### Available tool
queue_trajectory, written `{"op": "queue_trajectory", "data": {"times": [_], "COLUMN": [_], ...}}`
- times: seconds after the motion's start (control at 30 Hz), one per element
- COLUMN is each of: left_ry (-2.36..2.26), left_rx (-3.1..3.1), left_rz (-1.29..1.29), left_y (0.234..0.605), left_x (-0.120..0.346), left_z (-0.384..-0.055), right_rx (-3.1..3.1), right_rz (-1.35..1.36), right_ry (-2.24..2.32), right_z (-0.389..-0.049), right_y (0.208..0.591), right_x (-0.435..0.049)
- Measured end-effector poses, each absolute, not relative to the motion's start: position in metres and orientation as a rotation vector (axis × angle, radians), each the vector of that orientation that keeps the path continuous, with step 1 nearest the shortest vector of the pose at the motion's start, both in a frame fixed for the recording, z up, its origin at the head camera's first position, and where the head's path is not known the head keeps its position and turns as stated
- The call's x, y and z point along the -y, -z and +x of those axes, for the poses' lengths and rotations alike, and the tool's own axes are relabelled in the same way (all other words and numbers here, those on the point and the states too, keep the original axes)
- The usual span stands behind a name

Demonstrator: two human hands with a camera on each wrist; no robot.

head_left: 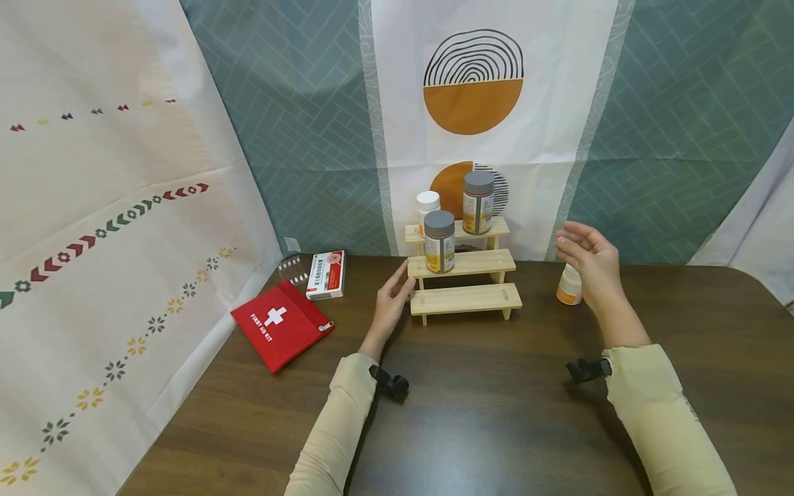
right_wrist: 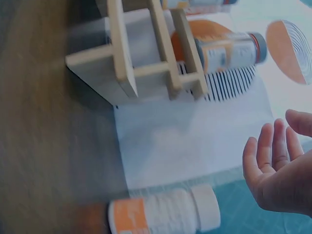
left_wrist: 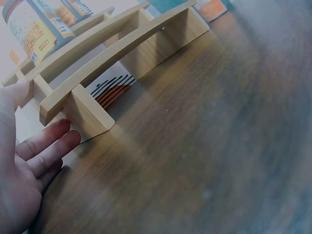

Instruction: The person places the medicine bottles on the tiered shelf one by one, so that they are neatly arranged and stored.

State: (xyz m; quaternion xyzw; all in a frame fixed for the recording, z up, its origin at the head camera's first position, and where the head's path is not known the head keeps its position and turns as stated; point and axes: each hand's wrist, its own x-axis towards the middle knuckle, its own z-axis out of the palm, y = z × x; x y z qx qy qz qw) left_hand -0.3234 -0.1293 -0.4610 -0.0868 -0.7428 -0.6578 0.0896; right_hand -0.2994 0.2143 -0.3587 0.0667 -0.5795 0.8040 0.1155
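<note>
A three-step wooden stand [head_left: 466, 299] stands near the back of the table. Against its left end is my left hand [head_left: 391, 303]; in the left wrist view the thumb meets the stand and the loosely bent fingers lie beside the lowest step. Two grey-lidded jars stand on the stand: one jar [head_left: 440, 244] on the middle step, another jar [head_left: 478, 207] on the top step. A white-capped bottle [head_left: 428, 203] is partly hidden behind the nearer jar. My right hand [head_left: 592, 265], holding nothing, hovers by a white bottle with an orange label [right_wrist: 161, 212], fingers loosely bent and apart from it.
At the left lies a red first aid kit pouch [head_left: 282, 325]. Behind it are a white and red medicine box [head_left: 326, 275] and a clear blister pack [head_left: 293, 269]. Patterned cloth [head_left: 316, 124] hangs along the table's back edge, and pale cloth borders the left side.
</note>
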Motion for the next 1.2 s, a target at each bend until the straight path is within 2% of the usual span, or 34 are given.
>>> {"op": "queue_trajectory", "data": {"times": [0.47, 0.67, 1.2], "left_ry": [1.991, 2.009, 1.957], "left_rx": [2.192, 2.177, 2.189], "left_rz": [-0.267, -0.274, -0.284], "left_y": [0.464, 0.462, 0.453], "left_x": [0.128, 0.127, 0.128], "left_z": [-0.323, -0.325, -0.318], "right_rx": [1.495, 1.531, 2.417], "right_rz": [0.03, 0.064, 0.234], "right_ry": [-2.405, -2.433, -2.002], "right_z": [-0.297, -0.302, -0.315], "right_y": [0.365, 0.372, 0.396], "right_x": [-0.266, -0.277, -0.299]}}
